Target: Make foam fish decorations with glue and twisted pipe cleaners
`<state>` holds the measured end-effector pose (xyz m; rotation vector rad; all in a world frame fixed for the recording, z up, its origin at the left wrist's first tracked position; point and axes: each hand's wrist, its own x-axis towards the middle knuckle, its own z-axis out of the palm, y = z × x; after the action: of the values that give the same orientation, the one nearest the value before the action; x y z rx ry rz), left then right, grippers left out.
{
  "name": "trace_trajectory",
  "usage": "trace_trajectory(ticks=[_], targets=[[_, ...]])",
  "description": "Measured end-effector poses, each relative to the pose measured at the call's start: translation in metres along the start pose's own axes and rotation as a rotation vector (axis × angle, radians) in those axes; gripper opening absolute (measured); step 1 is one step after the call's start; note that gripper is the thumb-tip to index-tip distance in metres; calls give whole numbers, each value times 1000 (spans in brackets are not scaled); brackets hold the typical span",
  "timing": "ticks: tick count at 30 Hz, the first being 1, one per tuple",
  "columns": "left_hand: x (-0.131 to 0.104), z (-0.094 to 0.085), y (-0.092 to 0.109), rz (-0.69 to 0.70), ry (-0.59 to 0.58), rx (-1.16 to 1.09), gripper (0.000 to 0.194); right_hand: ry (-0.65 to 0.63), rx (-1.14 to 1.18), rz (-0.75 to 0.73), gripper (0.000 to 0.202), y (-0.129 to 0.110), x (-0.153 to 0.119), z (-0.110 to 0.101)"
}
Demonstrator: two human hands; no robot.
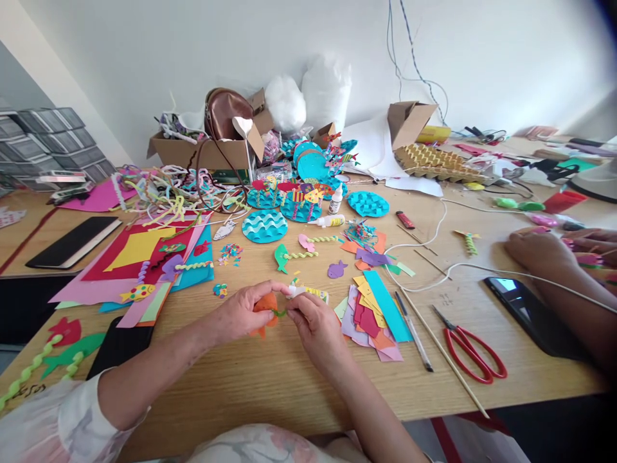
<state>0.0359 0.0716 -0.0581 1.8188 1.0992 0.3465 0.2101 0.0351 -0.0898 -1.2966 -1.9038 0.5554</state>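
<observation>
My left hand (243, 312) is closed on an orange paper fish (266, 303), held just above the table near its front. Beside it, my right hand (315, 321) pinches at a thin green strip (279, 313) that lies against the orange paper; its far end is hidden by my fingers. A white glue bottle (318, 295) with a yellow label lies right behind my right hand. Farther back are a green paper fish (281, 258) on a twisted light-green stem (303, 255), a purple paper fish (337, 269) and a pink one (305, 242).
Red-handled scissors (475, 354), a wooden stick (443, 350), a pen (413, 331) and paper scraps (369, 315) lie to the right. A white cable (436, 283) crosses the table. Another person's hand (542, 254) works at the far right. Coloured sheets (96, 270) are stacked left.
</observation>
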Motion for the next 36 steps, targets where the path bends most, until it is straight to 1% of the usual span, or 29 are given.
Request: trace_trajectory(ticks=[2, 6, 9, 11, 14, 15, 16, 17, 20, 21, 22, 23, 24, 26, 28, 30, 32, 34, 36], targets=[[-1, -1, 5, 2, 34, 59, 49, 2, -13, -8, 15, -1, 0, -1], [-3, -7, 18, -53, 78, 231, 45, 13, -50, -45, 14, -2, 0, -5], [-5, -12, 22, -57, 77, 253, 44, 30, -98, -62, 14, -4, 0, -7], [-6, -16, 21, -48, 52, 156, 43, 45, -113, -73, 13, -4, 0, -7], [-7, -21, 15, -30, -41, -98, 41, 83, -88, -87, 12, -4, -1, -7], [-7, -23, 13, -29, -53, -160, 40, 101, -72, -88, 12, -5, -1, -6], [-8, -24, 11, -26, -26, -196, 40, 119, -55, -90, 11, -5, -1, -7], [-9, -26, 10, -22, 45, -212, 38, 141, -40, -92, 11, -6, -1, -7], [-17, -27, 6, 10, 388, -232, 25, 222, -18, -119, 11, -9, -1, -9], [-21, -25, 7, 7, 473, -256, 20, 252, -22, -137, 10, -11, -1, -10], [-25, -21, 8, -11, 516, -297, 16, 284, -35, -159, 10, -13, -1, -12], [-30, -17, 10, -38, 525, -353, 14, 315, -54, -186, 11, -15, -1, -13], [-35, -11, 13, -64, 503, -420, 14, 338, -78, -217, 11, -17, -1, -15], [-43, 3, 19, -102, 413, -565, 15, 357, -138, -297, 13, -21, -1, -16], [-48, 18, 24, -110, 304, -699, 14, 345, -193, -394, 14, -24, 0, -16], [-49, 32, 26, -96, 233, -847, 16, 328, -219, -487, 16, -26, 1, -15], [-46, 41, 26, -87, 238, -1012, 19, 323, -213, -537, 17, -28, 2, -13], [-42, 48, 26, -86, 291, -1147, 17, 324, -191, -545, 17, -29, 2, -11], [-38, 51, 26, -69, 341, -1220, 14, 315, -174, -532, 18, -29, 0, -10]])
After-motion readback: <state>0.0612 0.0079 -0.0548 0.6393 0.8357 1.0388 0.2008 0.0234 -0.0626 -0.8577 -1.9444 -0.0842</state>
